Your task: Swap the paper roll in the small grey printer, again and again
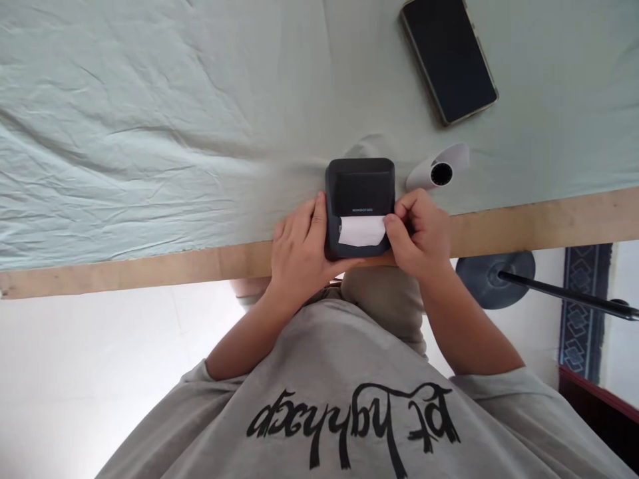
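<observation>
A small black receipt printer (363,183) lies at the table's near edge with a strip of white paper (362,231) showing at its front slot. My left hand (299,246) grips the printer's left side, its fingers along that side and its thumb along the near edge. At the right corner of the strip, my right hand (422,233) pinches the paper between thumb and curled fingers. Just beyond that hand rests a white paper roll (422,174) with a dark core and a loose, curled end.
A black phone (452,60) in a clear case lies farther back on the right. Pale green, wrinkled cloth (174,120) covers the table up to a bare wooden edge (219,263). Below on the right, a round black base (489,283) with a pole stands on the floor.
</observation>
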`<state>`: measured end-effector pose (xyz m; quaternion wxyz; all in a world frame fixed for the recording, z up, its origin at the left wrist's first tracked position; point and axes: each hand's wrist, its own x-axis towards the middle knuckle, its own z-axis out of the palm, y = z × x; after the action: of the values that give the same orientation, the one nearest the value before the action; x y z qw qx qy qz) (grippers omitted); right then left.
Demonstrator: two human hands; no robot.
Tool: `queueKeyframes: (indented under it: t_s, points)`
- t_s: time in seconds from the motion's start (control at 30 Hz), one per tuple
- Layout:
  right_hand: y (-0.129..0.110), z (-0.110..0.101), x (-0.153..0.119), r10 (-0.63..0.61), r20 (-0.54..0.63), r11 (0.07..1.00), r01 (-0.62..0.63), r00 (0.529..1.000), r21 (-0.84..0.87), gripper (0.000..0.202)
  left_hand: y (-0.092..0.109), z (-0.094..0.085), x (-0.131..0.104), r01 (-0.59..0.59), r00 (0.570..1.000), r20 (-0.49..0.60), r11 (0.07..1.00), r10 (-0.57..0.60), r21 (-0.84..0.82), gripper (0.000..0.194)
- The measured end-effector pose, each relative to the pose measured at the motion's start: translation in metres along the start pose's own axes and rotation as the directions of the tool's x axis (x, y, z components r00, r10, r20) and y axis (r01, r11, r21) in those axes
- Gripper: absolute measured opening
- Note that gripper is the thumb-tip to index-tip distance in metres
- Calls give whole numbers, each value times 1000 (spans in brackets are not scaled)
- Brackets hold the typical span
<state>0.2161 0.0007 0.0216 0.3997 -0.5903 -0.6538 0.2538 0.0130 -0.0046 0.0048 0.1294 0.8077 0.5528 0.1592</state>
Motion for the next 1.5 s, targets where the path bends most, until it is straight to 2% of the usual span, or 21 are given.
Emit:
queueKeyframes:
  t_s: [0.27, 0.47, 0.77, 0.97, 1.23, 1.5]
  points:
    - [3, -1, -3, -27, -9, 998, 26, 1000, -52, 18, 0, -3, -3, -70, 996, -63, 998, 70, -1, 106]
    - [4, -3, -1, -44, 25, 997, 46, 999, -63, 19, -2, -4, 1, -140, 981, -134, 990, 141, 18, 98]
    - [5, -11, 3, -55, 162, 996, 42, 985, 82, 19, 0, -6, 2, -91, 992, -95, 995, 87, -46, 92]
    - [5, -13, 12, -131, 216, 987, 105, 968, 125, 17, 1, -4, 3, -73, 990, -124, 994, 62, -80, 98]
    - [5, -14, 12, -108, 232, 987, 77, 967, 138, 20, 3, -5, 3, -38, 995, -93, 998, 33, -52, 95]
    - [3, -8, 8, -88, 131, 992, 75, 987, 104, 20, 2, 2, -3, -20, 997, -81, 1000, 19, -8, 109]
